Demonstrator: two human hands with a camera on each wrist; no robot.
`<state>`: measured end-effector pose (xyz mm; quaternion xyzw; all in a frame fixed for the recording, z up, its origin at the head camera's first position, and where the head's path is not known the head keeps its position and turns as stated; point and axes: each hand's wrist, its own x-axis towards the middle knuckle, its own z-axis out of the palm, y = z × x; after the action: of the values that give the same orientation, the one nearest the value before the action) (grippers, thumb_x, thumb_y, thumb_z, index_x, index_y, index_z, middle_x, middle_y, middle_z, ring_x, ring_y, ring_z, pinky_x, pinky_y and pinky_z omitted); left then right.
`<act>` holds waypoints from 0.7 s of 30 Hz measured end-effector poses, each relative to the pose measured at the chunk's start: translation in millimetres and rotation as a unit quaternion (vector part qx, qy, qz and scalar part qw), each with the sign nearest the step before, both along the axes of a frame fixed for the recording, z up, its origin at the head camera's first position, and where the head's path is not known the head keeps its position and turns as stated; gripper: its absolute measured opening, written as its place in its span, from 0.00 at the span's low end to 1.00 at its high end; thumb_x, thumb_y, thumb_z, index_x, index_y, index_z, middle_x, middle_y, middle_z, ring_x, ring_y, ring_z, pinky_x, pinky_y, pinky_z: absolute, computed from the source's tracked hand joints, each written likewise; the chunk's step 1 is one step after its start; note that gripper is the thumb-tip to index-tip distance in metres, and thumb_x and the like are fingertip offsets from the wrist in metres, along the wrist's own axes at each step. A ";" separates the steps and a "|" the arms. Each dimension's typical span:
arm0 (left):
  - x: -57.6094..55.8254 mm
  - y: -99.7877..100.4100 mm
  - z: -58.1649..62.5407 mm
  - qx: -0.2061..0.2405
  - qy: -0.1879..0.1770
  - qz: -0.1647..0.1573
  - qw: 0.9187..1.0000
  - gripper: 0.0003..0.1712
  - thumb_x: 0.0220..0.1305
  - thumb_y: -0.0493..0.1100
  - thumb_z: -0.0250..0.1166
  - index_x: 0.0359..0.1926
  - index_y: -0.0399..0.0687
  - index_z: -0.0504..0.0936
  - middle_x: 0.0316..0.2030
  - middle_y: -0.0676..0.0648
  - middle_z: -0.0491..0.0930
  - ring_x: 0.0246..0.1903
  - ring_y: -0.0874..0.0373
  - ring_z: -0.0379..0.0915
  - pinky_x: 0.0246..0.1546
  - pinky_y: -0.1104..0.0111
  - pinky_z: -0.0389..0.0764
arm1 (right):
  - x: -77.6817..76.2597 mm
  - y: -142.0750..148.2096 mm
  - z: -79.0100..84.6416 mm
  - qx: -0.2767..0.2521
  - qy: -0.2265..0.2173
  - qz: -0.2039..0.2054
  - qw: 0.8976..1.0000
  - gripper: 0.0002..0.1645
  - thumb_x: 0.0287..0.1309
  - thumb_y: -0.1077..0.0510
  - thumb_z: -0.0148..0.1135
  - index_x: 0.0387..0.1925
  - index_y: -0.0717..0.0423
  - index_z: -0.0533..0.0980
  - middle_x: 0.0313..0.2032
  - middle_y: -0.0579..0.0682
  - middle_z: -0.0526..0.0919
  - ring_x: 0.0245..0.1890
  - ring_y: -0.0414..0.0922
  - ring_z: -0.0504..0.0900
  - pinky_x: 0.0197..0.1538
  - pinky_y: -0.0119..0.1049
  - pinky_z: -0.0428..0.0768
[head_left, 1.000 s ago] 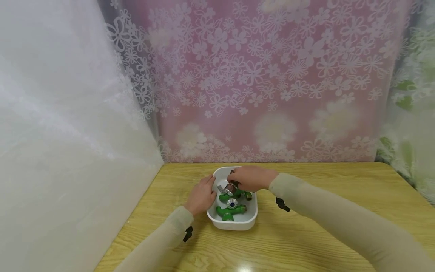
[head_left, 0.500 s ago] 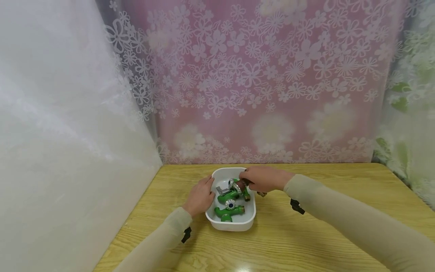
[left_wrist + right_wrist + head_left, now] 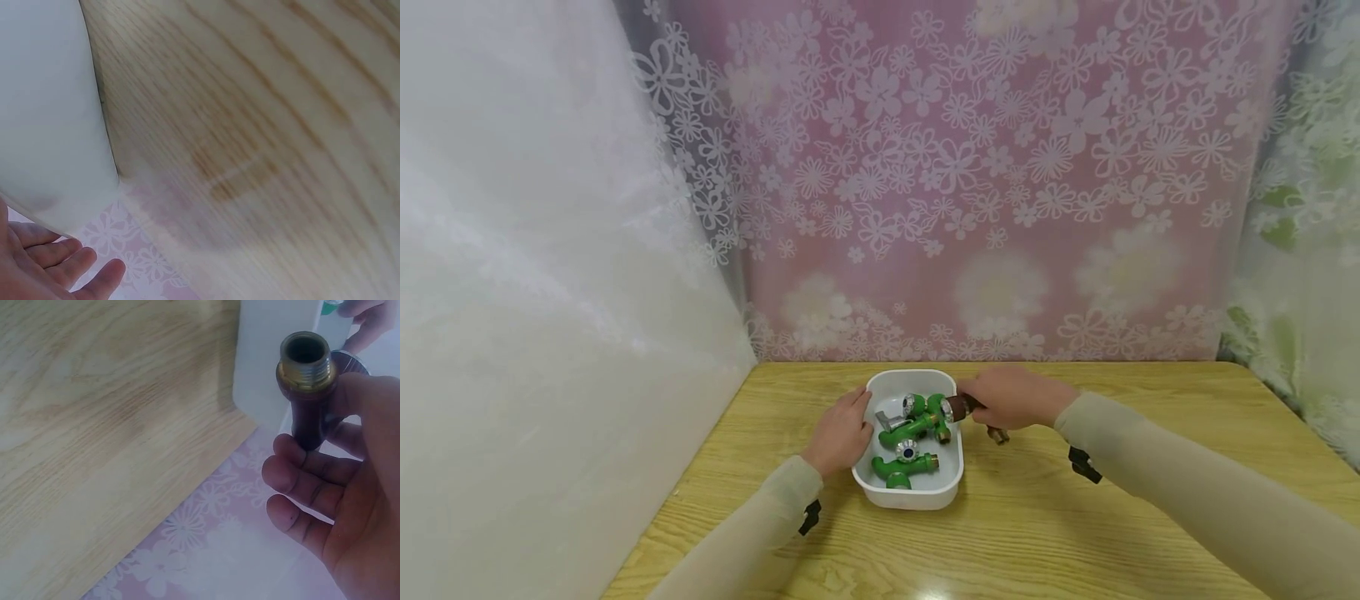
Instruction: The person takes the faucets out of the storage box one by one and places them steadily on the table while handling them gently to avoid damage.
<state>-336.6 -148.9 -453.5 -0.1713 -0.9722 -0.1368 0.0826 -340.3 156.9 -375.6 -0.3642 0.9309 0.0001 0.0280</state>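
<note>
My right hand point(image 3: 1021, 395) grips a dark brown tap point(image 3: 959, 407) by its body, over the right rim of a white plastic bin point(image 3: 913, 500). The tap's silver knob points left over the bin. In the right wrist view, its threaded brass end point(image 3: 306, 359) faces the camera, with thumb and fingers around the brown body. My left hand point(image 3: 838, 433) rests against the bin's left rim; the left wrist view shows its extended fingers point(image 3: 69, 265) beside the bin wall. Inside lie several green taps point(image 3: 906, 464) with silver knobs and a grey metal lever point(image 3: 891, 422).
The bin stands on a wood-grain table point(image 3: 1075, 517), near its back edge. A pink floral curtain point(image 3: 985, 208) hangs behind, and a white sheet point(image 3: 550, 292) closes off the left side. A patterned curtain point(image 3: 1300, 250) is at the right.
My right hand has lifted the brown tap from among the green taps and carried it right, to the bin's right rim. My left hand has stayed at the left rim.
</note>
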 end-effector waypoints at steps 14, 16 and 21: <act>0.1 0.5 0.0 -0.016 0.007 -0.008 1.000 0.30 0.73 0.41 0.54 0.72 0.36 0.66 0.73 0.37 0.64 0.72 0.42 0.62 0.71 0.51 0.67 | -8.3 24.8 -17.2 -0.019 -0.023 -0.047 0.998 0.07 0.68 0.51 0.60 0.43 0.48 0.76 0.27 0.40 0.76 0.24 0.39 0.72 0.29 0.36 0.71; 0.0 0.5 -0.2 -0.020 0.006 -0.008 1.000 0.30 0.73 0.41 0.54 0.73 0.36 0.66 0.73 0.37 0.64 0.72 0.43 0.62 0.71 0.51 0.67 | -9.1 27.0 -19.1 -0.023 -0.027 -0.051 0.998 0.07 0.68 0.52 0.60 0.43 0.49 0.76 0.27 0.41 0.76 0.24 0.40 0.72 0.28 0.36 0.71; -0.2 0.7 -0.3 -0.018 0.009 -0.007 1.000 0.30 0.73 0.41 0.54 0.72 0.36 0.67 0.73 0.38 0.64 0.72 0.43 0.62 0.70 0.50 0.67 | -11.9 32.0 -26.8 -0.015 -0.020 -0.057 0.998 0.09 0.69 0.50 0.59 0.44 0.49 0.75 0.27 0.41 0.75 0.24 0.40 0.72 0.28 0.37 0.71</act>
<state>-336.8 -148.2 -453.8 -0.1810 -0.9724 -0.1184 0.0873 -352.2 188.8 -402.3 -0.3105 0.9494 -0.0223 0.0413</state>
